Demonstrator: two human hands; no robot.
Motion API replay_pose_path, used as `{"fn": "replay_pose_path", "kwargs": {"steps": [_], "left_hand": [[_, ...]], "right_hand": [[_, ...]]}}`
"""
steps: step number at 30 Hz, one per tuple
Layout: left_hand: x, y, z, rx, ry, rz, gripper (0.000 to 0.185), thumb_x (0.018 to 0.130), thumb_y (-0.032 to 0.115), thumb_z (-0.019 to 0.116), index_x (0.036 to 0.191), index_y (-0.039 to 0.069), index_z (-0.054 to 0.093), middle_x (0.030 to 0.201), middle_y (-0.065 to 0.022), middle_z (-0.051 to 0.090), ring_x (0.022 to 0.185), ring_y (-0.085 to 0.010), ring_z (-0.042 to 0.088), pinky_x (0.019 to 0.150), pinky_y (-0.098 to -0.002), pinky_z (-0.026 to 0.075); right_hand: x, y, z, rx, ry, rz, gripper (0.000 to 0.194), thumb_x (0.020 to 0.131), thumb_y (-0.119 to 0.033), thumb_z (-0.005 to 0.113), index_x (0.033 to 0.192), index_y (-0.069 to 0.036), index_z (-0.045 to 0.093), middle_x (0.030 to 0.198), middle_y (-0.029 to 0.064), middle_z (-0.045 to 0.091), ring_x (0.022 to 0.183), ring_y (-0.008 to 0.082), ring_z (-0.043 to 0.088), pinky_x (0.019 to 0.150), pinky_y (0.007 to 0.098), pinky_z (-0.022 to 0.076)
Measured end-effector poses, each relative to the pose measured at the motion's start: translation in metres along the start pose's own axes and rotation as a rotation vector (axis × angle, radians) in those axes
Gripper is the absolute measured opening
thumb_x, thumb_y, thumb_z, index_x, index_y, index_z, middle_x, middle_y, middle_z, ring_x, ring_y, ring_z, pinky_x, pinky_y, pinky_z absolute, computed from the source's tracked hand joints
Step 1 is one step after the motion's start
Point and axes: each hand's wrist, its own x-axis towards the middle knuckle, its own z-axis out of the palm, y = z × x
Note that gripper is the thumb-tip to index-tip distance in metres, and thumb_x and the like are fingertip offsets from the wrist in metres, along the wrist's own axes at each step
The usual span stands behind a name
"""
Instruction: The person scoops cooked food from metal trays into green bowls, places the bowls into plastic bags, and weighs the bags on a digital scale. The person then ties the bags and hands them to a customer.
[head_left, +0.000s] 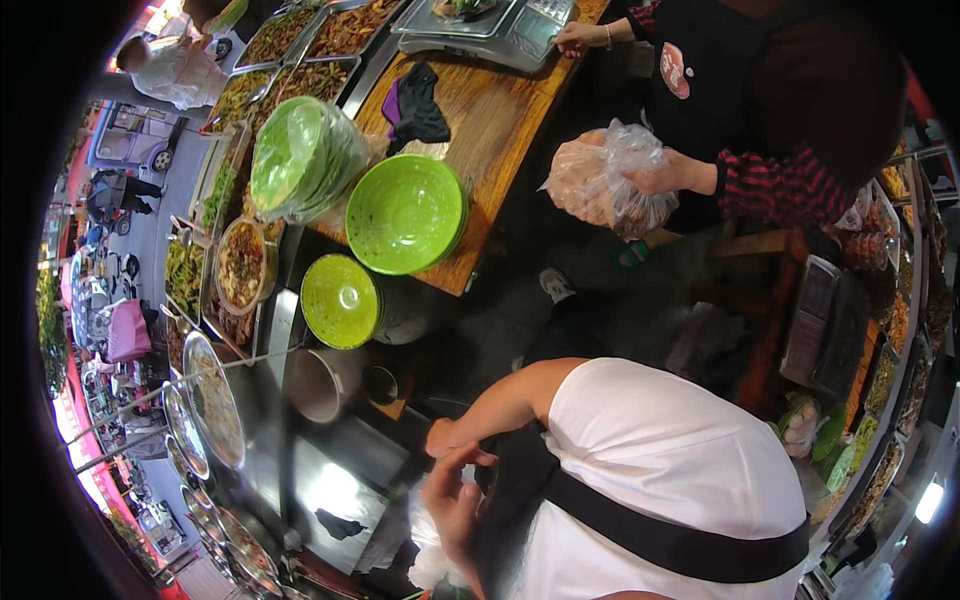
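In the lower middle, my left hand (454, 495) is raised in front of my black apron (517, 487). Its fingers are bent, with the thumb apart from them, and I see nothing between them. My right hand (439, 437) meets its fingertips; most of that hand is hidden, so I cannot tell whether it holds anything. Thin white plastic bags (429, 536) hang just below and left of my hands. Farther left, a dark cloth (340, 523) lies on a shiny metal counter (319, 461).
A co-worker's hand (664, 174) grips a knotted plastic bag of food (592, 184); the other hand (579, 37) is at a scale (472, 45). Green bowls (405, 214) stand on the wooden table (487, 142). Food trays (322, 79) line the left. A bucket (316, 384) stands near the counter.
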Motion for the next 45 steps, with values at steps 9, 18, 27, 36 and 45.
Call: {"fn": "replay_pose_path", "kwargs": {"steps": [9,18,27,36,45], "left_hand": [[0.064,-0.065,-0.001,-0.076,0.803,-0.223,0.039,0.099,0.025,0.054,0.127,-0.003,0.051,0.108,-0.0137,0.062,0.097,-0.0231,0.061,0.086,-0.0342,0.047],[0.180,-0.054,0.025,-0.709,0.376,-0.184,0.049,0.096,0.024,0.052,0.138,0.002,0.039,0.130,-0.0165,0.051,0.116,-0.0296,0.053,0.097,-0.0400,0.045],[0.218,-0.012,0.045,-0.061,0.451,-0.025,0.031,0.097,0.021,0.058,0.116,-0.003,0.057,0.097,-0.0098,0.063,0.085,-0.0160,0.062,0.069,-0.0276,0.054],[0.227,0.025,0.060,0.112,0.553,0.056,0.037,0.097,0.028,0.057,0.116,-0.004,0.059,0.096,-0.0086,0.064,0.086,-0.0167,0.060,0.081,-0.0341,0.052],[0.231,0.053,0.070,0.414,0.662,0.077,0.045,0.100,0.037,0.048,0.127,0.002,0.057,0.082,-0.0064,0.066,0.057,-0.0034,0.043,0.053,-0.0191,0.035]], "right_hand": [[-0.184,0.067,-0.133,0.369,0.928,0.234,0.027,0.087,-0.026,0.052,0.078,-0.004,0.064,0.071,0.0210,0.065,0.069,0.0400,0.064,0.063,0.0488,0.0507],[-0.338,0.063,-0.194,0.960,1.339,-0.028,0.023,0.093,-0.020,0.054,0.083,0.000,0.058,0.071,0.0203,0.061,0.065,0.0339,0.060,0.061,0.0415,0.0452],[-0.372,0.095,-0.190,1.489,1.255,-0.054,0.034,0.099,-0.027,0.048,0.076,-0.003,0.055,0.058,0.0026,0.050,0.050,0.0106,0.046,0.046,0.0272,0.0361],[-0.354,0.125,-0.170,1.072,1.430,-0.040,0.036,0.099,-0.027,0.051,0.074,-0.001,0.053,0.057,0.0049,0.048,0.050,0.0149,0.050,0.046,0.0344,0.0372],[-0.361,0.116,-0.175,0.754,1.399,0.000,0.029,0.096,-0.027,0.056,0.082,-0.002,0.054,0.063,0.0157,0.056,0.061,0.0319,0.060,0.057,0.0388,0.0445]]}}
